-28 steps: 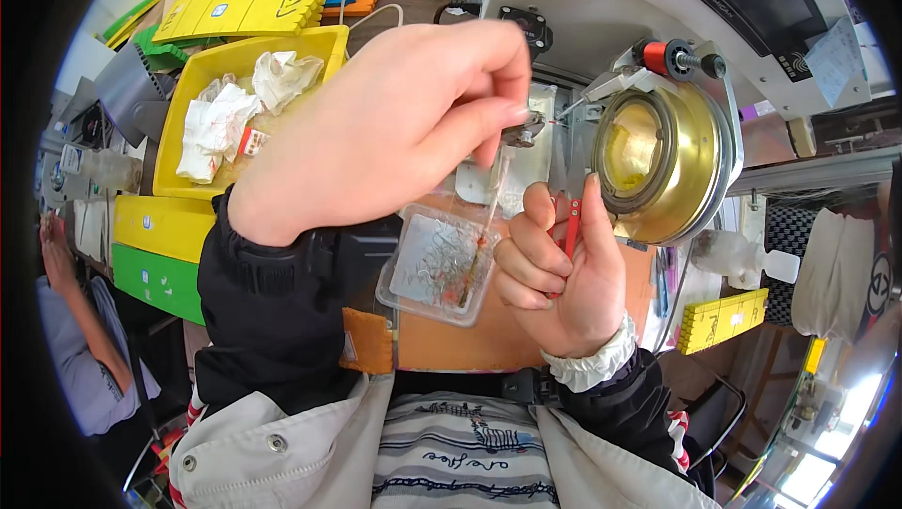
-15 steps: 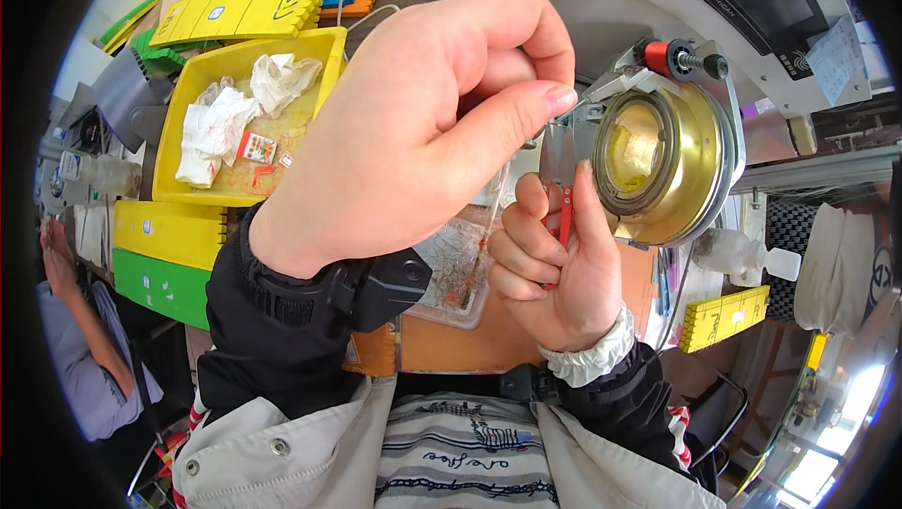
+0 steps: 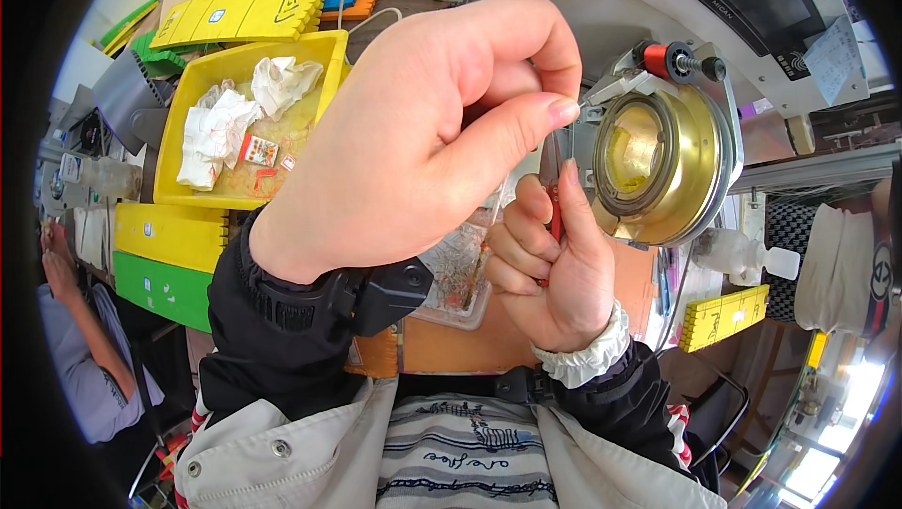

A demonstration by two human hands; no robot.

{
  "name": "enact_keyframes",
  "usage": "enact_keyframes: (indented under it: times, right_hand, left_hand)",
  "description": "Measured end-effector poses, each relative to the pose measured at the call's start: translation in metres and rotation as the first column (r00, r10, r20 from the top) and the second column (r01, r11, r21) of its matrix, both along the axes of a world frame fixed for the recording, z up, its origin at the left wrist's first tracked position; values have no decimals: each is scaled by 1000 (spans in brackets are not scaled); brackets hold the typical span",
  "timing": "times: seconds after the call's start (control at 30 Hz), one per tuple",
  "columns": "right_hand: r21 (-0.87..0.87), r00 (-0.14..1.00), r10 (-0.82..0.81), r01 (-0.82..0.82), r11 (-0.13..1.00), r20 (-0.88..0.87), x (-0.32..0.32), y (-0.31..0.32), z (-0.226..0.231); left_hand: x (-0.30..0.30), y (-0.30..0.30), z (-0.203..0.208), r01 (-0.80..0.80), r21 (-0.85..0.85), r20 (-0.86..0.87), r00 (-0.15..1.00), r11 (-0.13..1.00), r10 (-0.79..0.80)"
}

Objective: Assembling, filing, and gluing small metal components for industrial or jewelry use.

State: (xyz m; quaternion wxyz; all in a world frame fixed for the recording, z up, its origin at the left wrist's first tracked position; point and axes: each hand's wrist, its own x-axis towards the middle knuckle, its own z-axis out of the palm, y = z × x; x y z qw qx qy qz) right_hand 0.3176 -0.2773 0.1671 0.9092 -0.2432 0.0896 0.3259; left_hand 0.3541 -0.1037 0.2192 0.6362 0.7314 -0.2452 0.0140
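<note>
Large in the middle, my left hand is raised with thumb and forefinger pinched together beside the machine. Whatever lies in that pinch is too fine to name. Just below and to the right, my right hand is closed around small red-handled snips, their grey blades pointing up toward the left fingertips. A gold-coloured round drum on the machine stands close to the right of both hands. Under the hands, partly hidden by them, is a clear tray of tangled fine wire or thread clippings.
A yellow bin with crumpled tissues stands at left, near yellow and green toothed boards. The grey machine housing with a dark screen fills the upper right. A plastic bottle sits below the drum. Another person's arm shows far left.
The snips' blades have come closer together and point more toward my left fingertips. My right hand has shifted slightly left; my left hand has moved slightly right and down, still pinched.
</note>
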Motion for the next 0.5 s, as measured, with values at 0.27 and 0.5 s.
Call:
enact_keyframes:
  times: [0.27, 0.5]
  right_hand:
    - [-2, 1000, -3, 3, 1000, -5, 0, 2, -1]
    - [20, 999, 47, -47, 999, 23, -3, -4, 0]
  left_hand:
    - [-1, 1, 2, 3, 4, 12, 1000, 1000, -3]
    - [-4, 5, 12, -12, -55, -47, 999, 998, 9]
